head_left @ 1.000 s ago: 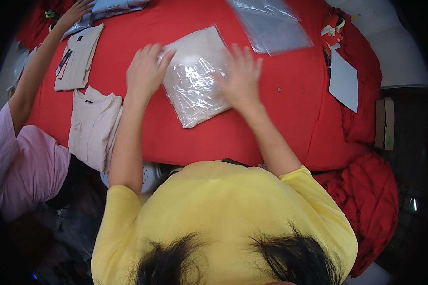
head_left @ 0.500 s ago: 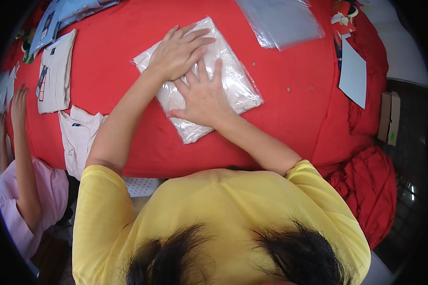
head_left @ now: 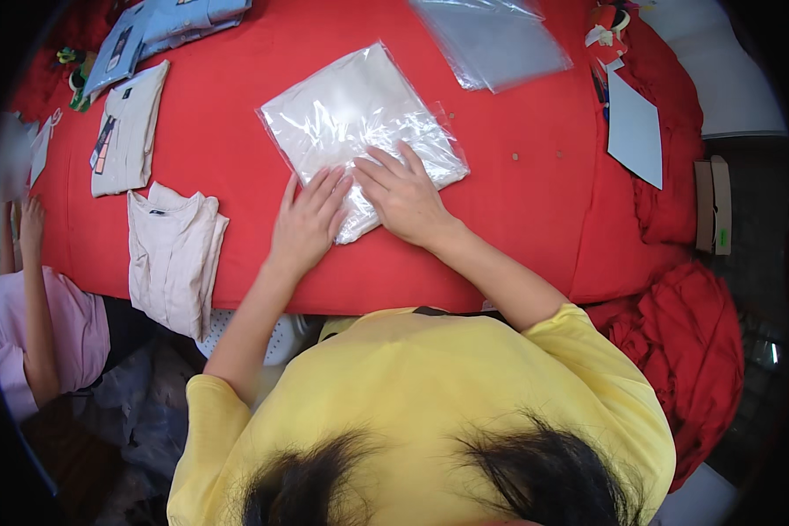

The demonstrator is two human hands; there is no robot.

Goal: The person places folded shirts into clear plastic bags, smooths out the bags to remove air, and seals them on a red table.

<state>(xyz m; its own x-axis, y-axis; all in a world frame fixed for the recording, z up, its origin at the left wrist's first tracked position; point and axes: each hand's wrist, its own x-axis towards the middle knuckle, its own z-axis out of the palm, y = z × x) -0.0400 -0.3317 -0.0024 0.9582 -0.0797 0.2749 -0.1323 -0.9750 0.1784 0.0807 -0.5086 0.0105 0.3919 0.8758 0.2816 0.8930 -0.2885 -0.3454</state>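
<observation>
At nine o'clock, a co-worker's hand (head_left: 31,219) laid at the red table's (head_left: 237,114) edge, pink sleeve (head_left: 44,333) below it. Toward ten and eleven o'clock, a folded beige garment (head_left: 127,131) with a dark tag, lying flat, and folded blue garments (head_left: 162,26) beyond it at the far edge. At eight o'clock from centre, a second beige garment (head_left: 175,254), crumpled, hanging partly over the near edge.

Just left of centre, left hand (head_left: 307,223) palm down, fingers spread slightly apart and extended, fingertips resting on the near edge of the bagged white garment (head_left: 351,114); nothing gripped. Bagged white garment lying flat on the red cloth, centred toward twelve o'clock from the hands, turned corner-on, clear plastic wrinkled and shiny.

Just right of centre, right hand (head_left: 408,197) palm down on the same bag's near corner, fingers apart and flat, pressing rather than clamping; touching or nearly touching the left hand at the fingertips.

At one o'clock, an empty clear plastic bag (head_left: 491,39), apart from the bagged garment. At two o'clock, a pale blue sheet of card (head_left: 636,131) on the cloth's draped side, small coloured items (head_left: 609,22) above it. At three o'clock, a cardboard box (head_left: 714,206) off the table. At four o'clock, bunched red cloth (head_left: 693,351) hanging down.
</observation>
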